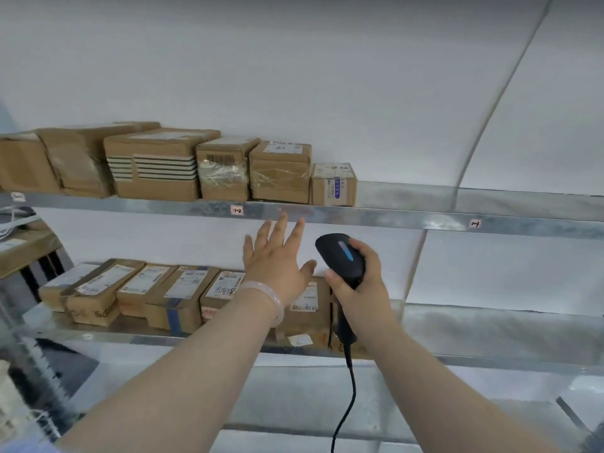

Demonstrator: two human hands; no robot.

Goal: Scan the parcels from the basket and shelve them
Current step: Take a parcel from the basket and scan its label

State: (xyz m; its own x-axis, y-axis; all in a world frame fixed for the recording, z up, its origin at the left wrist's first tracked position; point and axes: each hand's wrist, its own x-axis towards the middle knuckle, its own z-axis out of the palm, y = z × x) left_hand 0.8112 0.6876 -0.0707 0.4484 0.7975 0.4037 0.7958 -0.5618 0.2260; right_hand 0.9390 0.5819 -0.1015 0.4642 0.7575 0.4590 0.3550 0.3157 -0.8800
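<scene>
The fingers (281, 223) of the left hand (277, 259) are straight and spread, they hold nothing, and their tips reach up to just below the front edge of the upper shelf (392, 217); I cannot tell if they touch the metal. The right hand (362, 276), just beside it, is curled around the handle of a black barcode scanner (341, 256), whose head points up toward the same shelf and whose cable (351, 403) hangs down. Neither hand carries a parcel. The nearest one, the small cardboard parcel (333, 184) at the right end of the upper row, lies above and a little right of the left fingertips, with its long side along the shelf. The left hand seems the freer one to handle it. More labelled parcels (183, 289) stand behind the forearms on the lower shelf (490, 322). The basket is not in view.
</scene>
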